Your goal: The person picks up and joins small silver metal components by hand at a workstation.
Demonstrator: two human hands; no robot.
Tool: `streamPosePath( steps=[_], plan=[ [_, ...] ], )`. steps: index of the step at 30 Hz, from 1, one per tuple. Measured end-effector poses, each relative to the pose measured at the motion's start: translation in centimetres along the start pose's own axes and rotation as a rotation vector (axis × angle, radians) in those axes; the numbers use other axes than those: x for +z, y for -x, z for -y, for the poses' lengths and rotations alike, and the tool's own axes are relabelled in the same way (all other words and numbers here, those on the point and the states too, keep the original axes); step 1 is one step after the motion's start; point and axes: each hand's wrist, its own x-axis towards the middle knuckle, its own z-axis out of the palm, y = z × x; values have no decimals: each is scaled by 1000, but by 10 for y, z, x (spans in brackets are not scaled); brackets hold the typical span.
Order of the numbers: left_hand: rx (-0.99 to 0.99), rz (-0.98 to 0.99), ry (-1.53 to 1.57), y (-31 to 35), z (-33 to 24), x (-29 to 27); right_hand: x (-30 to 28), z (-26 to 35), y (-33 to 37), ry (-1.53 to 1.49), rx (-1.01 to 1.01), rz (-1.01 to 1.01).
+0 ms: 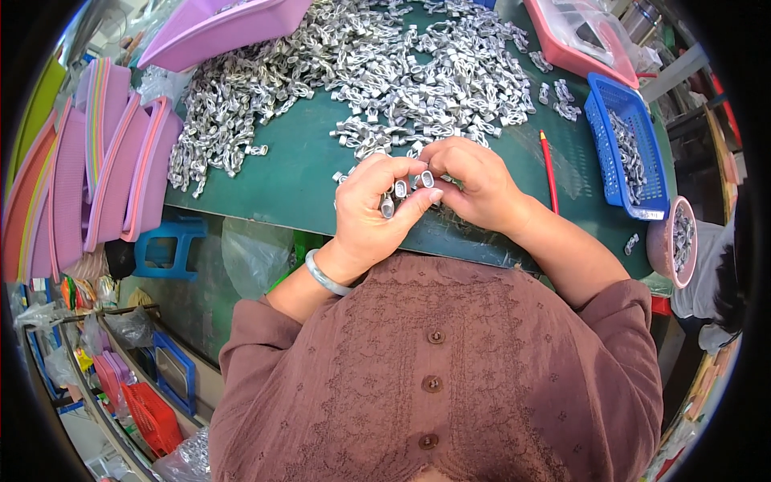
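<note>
My left hand point(363, 210), with a pale bangle point(324, 276) on its wrist, is closed around a few small silver metal fittings point(388, 206) with hollow oval ends. My right hand point(479, 186) meets it fingertip to fingertip at the table's near edge. Between the thumbs and forefingers of both hands is one oval-ended silver fitting point(427, 179), its opening facing up. Just beyond the fingers lies a large heap of similar looped silver fittings point(438, 88). The right fingers partly hide what they pinch.
The green table point(281, 157) carries a red pencil point(548, 171), a blue basket point(594, 120) of fittings and a round pink bowl point(673, 271) at right. A purple bin point(181, 44) stands far left, a pink tray point(554, 40) far right. Stacked purple bins point(108, 157) and a blue stool point(170, 245) are left.
</note>
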Motion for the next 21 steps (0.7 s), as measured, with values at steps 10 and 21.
streamPosePath(
  steps=[10, 21],
  plan=[
    [-7, 5, -7, -1, 4, -4, -2, 1, 3, -193, 226, 57],
    [-360, -54, 365, 1, 11, -7, -6, 2, 4, -833, 564, 82]
  ],
)
